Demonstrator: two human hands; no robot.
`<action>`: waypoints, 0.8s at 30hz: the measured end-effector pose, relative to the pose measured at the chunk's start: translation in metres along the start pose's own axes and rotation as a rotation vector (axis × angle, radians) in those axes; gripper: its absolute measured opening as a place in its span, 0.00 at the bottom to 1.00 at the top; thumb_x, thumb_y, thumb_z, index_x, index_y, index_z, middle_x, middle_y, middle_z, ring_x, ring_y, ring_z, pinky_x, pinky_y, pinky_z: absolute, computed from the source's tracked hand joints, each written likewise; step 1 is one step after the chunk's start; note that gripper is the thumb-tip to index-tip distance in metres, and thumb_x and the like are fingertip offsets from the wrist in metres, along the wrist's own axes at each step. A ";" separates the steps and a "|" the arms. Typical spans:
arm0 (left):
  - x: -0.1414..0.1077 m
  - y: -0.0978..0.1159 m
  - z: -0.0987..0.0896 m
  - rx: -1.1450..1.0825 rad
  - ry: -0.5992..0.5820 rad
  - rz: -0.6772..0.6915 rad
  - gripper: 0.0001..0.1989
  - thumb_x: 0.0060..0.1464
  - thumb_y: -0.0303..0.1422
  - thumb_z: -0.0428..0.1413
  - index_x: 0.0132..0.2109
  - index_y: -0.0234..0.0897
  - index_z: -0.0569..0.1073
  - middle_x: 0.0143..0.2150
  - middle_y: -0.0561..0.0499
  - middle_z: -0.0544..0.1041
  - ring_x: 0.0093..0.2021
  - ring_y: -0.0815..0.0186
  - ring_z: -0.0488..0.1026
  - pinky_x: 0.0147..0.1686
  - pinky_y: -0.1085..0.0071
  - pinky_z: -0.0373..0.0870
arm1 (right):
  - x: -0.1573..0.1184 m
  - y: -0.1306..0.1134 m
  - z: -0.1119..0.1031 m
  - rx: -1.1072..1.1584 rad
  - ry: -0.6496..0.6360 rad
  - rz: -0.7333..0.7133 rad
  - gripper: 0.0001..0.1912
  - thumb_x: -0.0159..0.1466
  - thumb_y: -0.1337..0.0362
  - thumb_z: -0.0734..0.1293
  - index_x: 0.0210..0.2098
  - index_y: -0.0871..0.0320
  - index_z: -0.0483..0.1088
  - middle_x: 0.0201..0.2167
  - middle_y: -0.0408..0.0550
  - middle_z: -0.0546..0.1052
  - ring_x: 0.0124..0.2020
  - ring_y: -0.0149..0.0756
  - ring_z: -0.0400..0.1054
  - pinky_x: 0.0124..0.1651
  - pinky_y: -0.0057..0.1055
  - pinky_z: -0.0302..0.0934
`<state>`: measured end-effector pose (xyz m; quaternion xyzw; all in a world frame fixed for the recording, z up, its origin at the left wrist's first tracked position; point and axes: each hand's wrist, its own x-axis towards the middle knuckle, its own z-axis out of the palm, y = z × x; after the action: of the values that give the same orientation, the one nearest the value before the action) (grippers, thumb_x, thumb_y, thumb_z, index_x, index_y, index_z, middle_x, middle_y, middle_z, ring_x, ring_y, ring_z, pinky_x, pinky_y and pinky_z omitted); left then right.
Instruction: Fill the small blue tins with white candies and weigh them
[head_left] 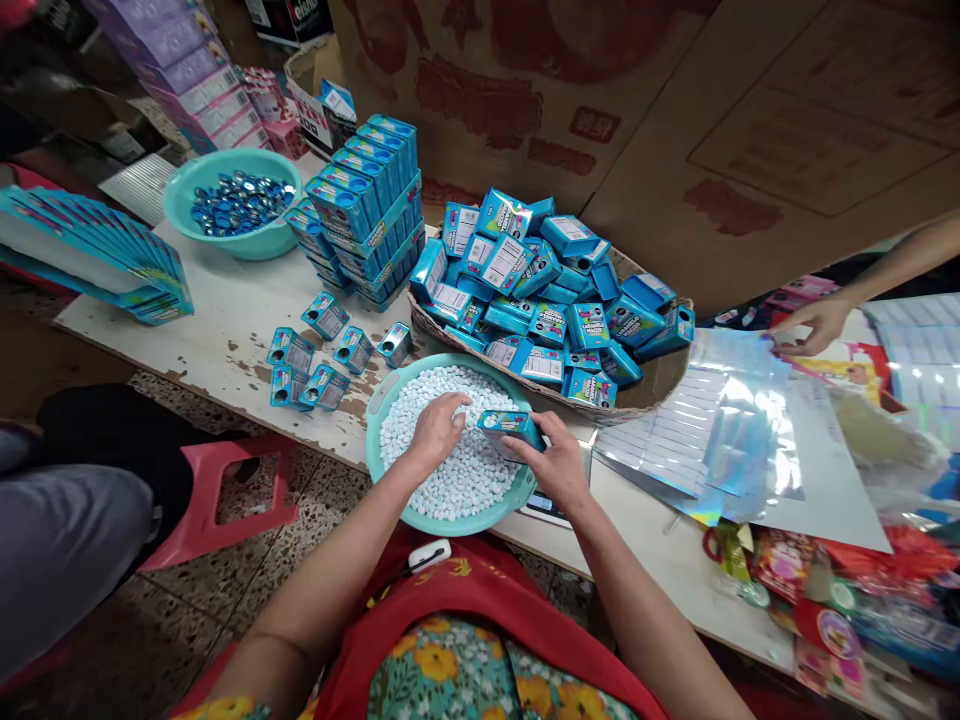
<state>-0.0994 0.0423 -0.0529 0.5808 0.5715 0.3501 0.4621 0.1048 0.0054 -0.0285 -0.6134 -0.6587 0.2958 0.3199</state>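
A teal basin (376, 425) full of small white candies (457, 480) stands at the table's front edge. Over its right part, my right hand (551, 455) grips a small blue box (510, 428), tilted on its side with one end toward my left hand. My left hand (441, 428) is over the candies, its fingers pinched together near that end of the box; what they hold, if anything, is too small to make out. Behind the basin lies a cardboard tray (660, 385) heaped with blue boxes (547, 320). Several loose blue boxes (326, 385) stand left of the basin.
Stacked blue boxes (367, 210) rise behind the loose ones. A second teal basin (247, 240) holds blue and silver lids. Folded blue cartons (142, 270) lie far left. A scale (546, 505) is partly under the basin. Another person's hand (817, 320) touches shiny sheets (720, 410) at right.
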 end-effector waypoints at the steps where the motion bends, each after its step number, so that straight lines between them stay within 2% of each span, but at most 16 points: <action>1: 0.000 0.001 -0.007 -0.011 -0.003 0.030 0.20 0.43 0.22 0.52 0.43 0.42 0.77 0.49 0.48 0.75 0.54 0.55 0.67 0.60 0.57 0.55 | 0.002 -0.001 0.000 0.023 0.006 0.016 0.18 0.56 0.49 0.70 0.40 0.53 0.72 0.33 0.45 0.71 0.36 0.39 0.66 0.39 0.34 0.61; 2: 0.001 0.004 -0.013 -0.030 -0.031 0.071 0.23 0.43 0.22 0.52 0.47 0.43 0.75 0.53 0.49 0.72 0.57 0.56 0.64 0.61 0.57 0.53 | 0.004 -0.002 0.000 0.044 0.013 0.030 0.18 0.55 0.50 0.70 0.39 0.53 0.72 0.33 0.44 0.71 0.36 0.39 0.67 0.40 0.34 0.61; 4: 0.001 0.013 -0.024 -0.074 -0.176 0.167 0.27 0.44 0.22 0.53 0.53 0.45 0.72 0.59 0.49 0.68 0.60 0.57 0.61 0.62 0.60 0.51 | 0.009 -0.005 0.004 0.091 0.017 0.046 0.17 0.55 0.50 0.70 0.39 0.53 0.72 0.34 0.45 0.71 0.37 0.39 0.67 0.41 0.35 0.62; 6: 0.002 0.026 -0.032 -0.077 -0.325 0.237 0.27 0.46 0.24 0.56 0.54 0.46 0.71 0.58 0.49 0.68 0.59 0.57 0.63 0.60 0.61 0.55 | 0.014 -0.010 0.012 0.169 -0.017 0.049 0.17 0.54 0.51 0.71 0.39 0.53 0.72 0.36 0.45 0.72 0.38 0.40 0.67 0.43 0.37 0.63; 8: 0.002 0.039 -0.041 -0.029 -0.359 0.252 0.24 0.47 0.26 0.58 0.53 0.45 0.72 0.53 0.47 0.72 0.54 0.56 0.67 0.55 0.62 0.61 | 0.018 -0.015 0.023 0.298 -0.061 0.059 0.17 0.55 0.53 0.71 0.41 0.52 0.71 0.39 0.47 0.73 0.41 0.42 0.68 0.46 0.40 0.64; 11: -0.002 0.052 -0.071 0.071 -0.206 0.225 0.19 0.47 0.29 0.60 0.48 0.45 0.74 0.46 0.48 0.75 0.49 0.57 0.70 0.50 0.63 0.64 | 0.022 -0.019 0.035 0.473 -0.083 0.103 0.24 0.56 0.55 0.71 0.51 0.49 0.67 0.48 0.50 0.73 0.48 0.45 0.68 0.51 0.46 0.64; 12: -0.005 0.054 -0.087 0.104 -0.121 0.208 0.18 0.47 0.29 0.60 0.48 0.45 0.74 0.46 0.48 0.75 0.48 0.57 0.70 0.49 0.64 0.64 | 0.022 -0.018 0.036 0.492 -0.064 0.127 0.26 0.56 0.55 0.70 0.53 0.48 0.65 0.51 0.50 0.72 0.50 0.46 0.68 0.53 0.48 0.63; 14: -0.010 0.051 -0.130 0.180 0.138 0.137 0.18 0.47 0.31 0.61 0.47 0.44 0.73 0.45 0.49 0.75 0.45 0.59 0.71 0.46 0.66 0.65 | 0.024 -0.013 0.034 0.466 0.001 0.182 0.25 0.56 0.55 0.70 0.53 0.48 0.66 0.52 0.51 0.71 0.50 0.46 0.68 0.54 0.50 0.62; 16: -0.013 0.037 -0.182 0.317 0.474 0.008 0.19 0.46 0.35 0.62 0.48 0.43 0.72 0.42 0.49 0.75 0.40 0.59 0.71 0.42 0.66 0.66 | 0.025 -0.003 0.028 0.421 0.106 0.233 0.22 0.56 0.54 0.70 0.49 0.49 0.69 0.49 0.51 0.73 0.48 0.46 0.69 0.54 0.51 0.62; 18: -0.010 0.011 -0.234 0.546 0.803 -0.166 0.23 0.45 0.38 0.62 0.49 0.42 0.70 0.38 0.49 0.73 0.37 0.58 0.70 0.39 0.64 0.66 | 0.028 0.007 0.021 0.393 0.203 0.265 0.21 0.55 0.54 0.71 0.47 0.51 0.71 0.46 0.52 0.75 0.46 0.46 0.71 0.54 0.52 0.62; 19: -0.006 -0.007 -0.257 0.661 0.901 -0.263 0.23 0.45 0.39 0.62 0.50 0.42 0.69 0.36 0.49 0.73 0.37 0.56 0.70 0.40 0.63 0.65 | 0.030 0.013 0.018 0.378 0.245 0.271 0.21 0.55 0.53 0.71 0.46 0.52 0.71 0.45 0.52 0.76 0.45 0.46 0.71 0.54 0.52 0.62; 21: 0.006 -0.047 -0.293 0.760 0.960 -0.413 0.24 0.47 0.39 0.60 0.51 0.41 0.67 0.34 0.49 0.71 0.39 0.53 0.70 0.42 0.59 0.64 | 0.037 0.021 0.012 0.329 0.304 0.268 0.21 0.54 0.53 0.71 0.45 0.53 0.71 0.43 0.53 0.76 0.43 0.45 0.72 0.52 0.51 0.63; 22: 0.013 -0.068 -0.304 0.739 0.931 -0.473 0.23 0.47 0.39 0.59 0.50 0.40 0.67 0.32 0.50 0.70 0.40 0.51 0.70 0.42 0.58 0.64 | 0.043 0.025 0.010 0.288 0.324 0.260 0.21 0.54 0.52 0.70 0.45 0.54 0.71 0.43 0.53 0.76 0.43 0.45 0.72 0.51 0.50 0.64; 24: 0.029 -0.108 -0.316 0.663 0.833 -0.487 0.21 0.45 0.40 0.59 0.46 0.37 0.67 0.26 0.52 0.66 0.38 0.49 0.70 0.41 0.56 0.64 | 0.060 0.032 0.007 0.184 0.355 0.231 0.22 0.55 0.51 0.70 0.45 0.55 0.71 0.43 0.53 0.76 0.42 0.44 0.72 0.49 0.48 0.66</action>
<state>-0.4289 0.1055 -0.0538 0.3596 0.9010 0.2353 0.0592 0.1164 0.0673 -0.0539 -0.6954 -0.4875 0.2767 0.4496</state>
